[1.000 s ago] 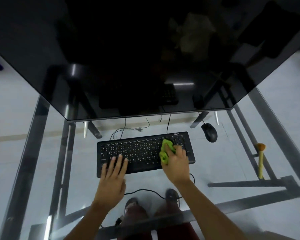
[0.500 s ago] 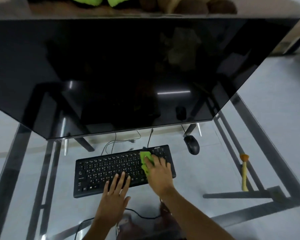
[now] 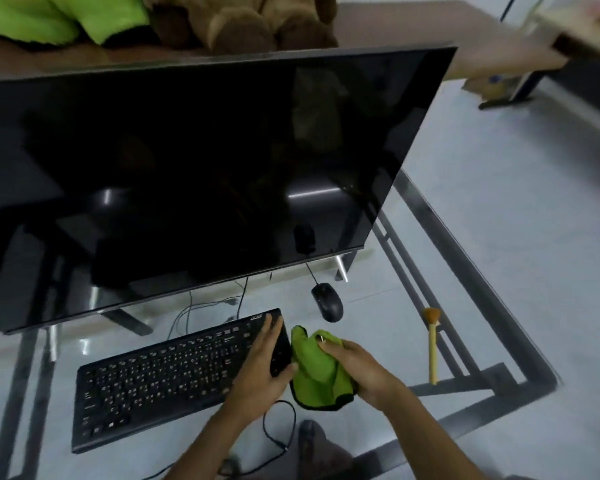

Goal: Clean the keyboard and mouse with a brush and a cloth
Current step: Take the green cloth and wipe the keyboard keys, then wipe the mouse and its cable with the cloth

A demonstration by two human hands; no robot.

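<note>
Glass is forming the top of the desk (image 3: pixel 388 327), with a dark metal frame running under it and a pale tiled floor showing through. A large black monitor (image 3: pixel 201 174) is standing at the back, its screen dark and reflecting the room, and plush toys (one green, one brown) are lying on a wooden surface behind it.

A black keyboard (image 3: pixel 160 379) is lying slanted on the glass in front of the monitor. The left hand (image 3: pixel 260 368) is resting on the keyboard's right end, fingers stretched out over the keys and thumb hooking round the near edge, so it is gripping that end. The right hand (image 3: pixel 357 368) is sitting just beside the keyboard's right edge, fingers curled and closed on a green cloth (image 3: pixel 317 368) with a dark hem; the cloth is bunching against the end of the keyboard.

A black wired mouse (image 3: pixel 327 301) is lying beyond the cloth, near the monitor's lower right corner, untouched. A brush (image 3: pixel 432 344) with a yellow handle and orange bristles is lying on the glass to the right, well apart from both hands.
</note>
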